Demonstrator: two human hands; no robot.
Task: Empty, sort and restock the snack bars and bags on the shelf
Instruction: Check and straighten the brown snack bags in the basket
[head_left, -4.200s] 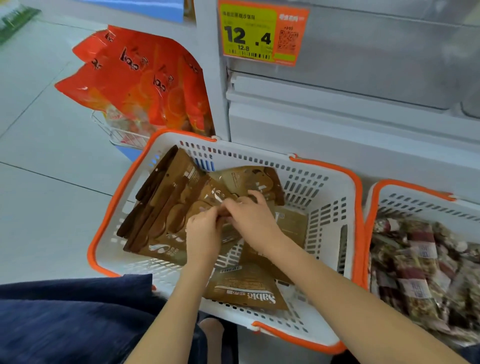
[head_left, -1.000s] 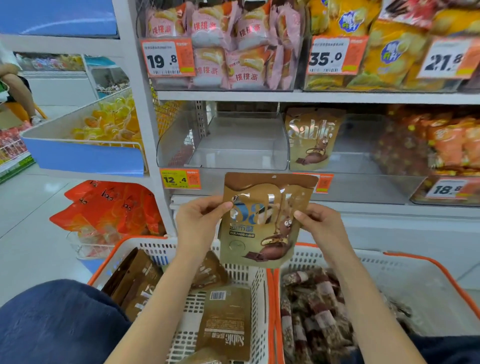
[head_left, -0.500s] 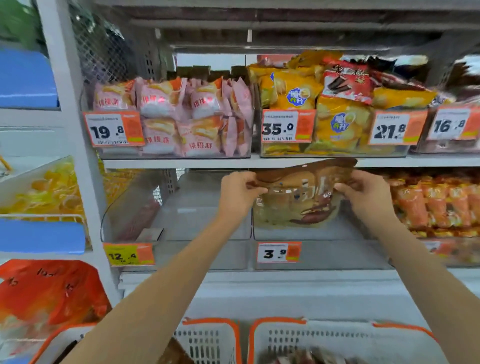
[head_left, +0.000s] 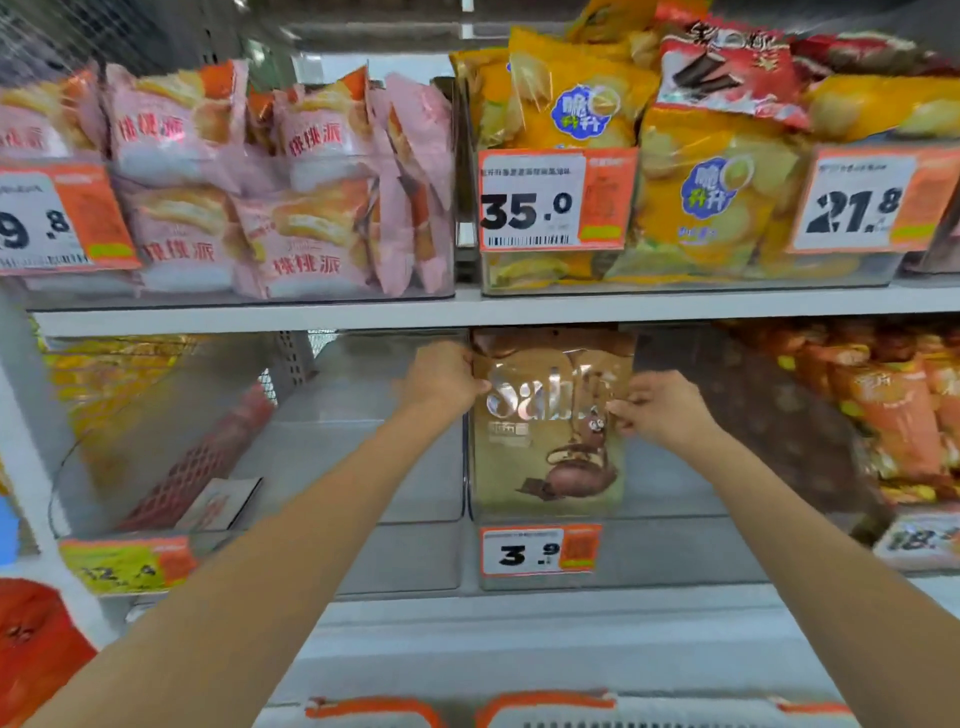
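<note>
A brown Sablé snack bag (head_left: 545, 441) stands upright inside a clear bin (head_left: 675, 551) on the lower shelf, above the 3.9 price tag (head_left: 537, 552). My left hand (head_left: 444, 376) grips the bag's upper left edge. At its right edge my right hand (head_left: 657, 408) pinches it with curled fingers. The clear bin to the left (head_left: 363, 551) holds no bags that I can see. Whether another bag stands behind this one I cannot tell.
Pink snack bags (head_left: 291, 182) and yellow chip bags (head_left: 701, 182) fill the shelf above. Orange bags (head_left: 893, 410) fill the bin at right. The orange rims of two white baskets (head_left: 545, 704) show at the bottom edge. A red bag (head_left: 31, 644) lies low left.
I lifted a brown bag out of the left basket, raised it to the lower shelf and set it upright in the bin. Both hands have pushed deeper into the shelf.
</note>
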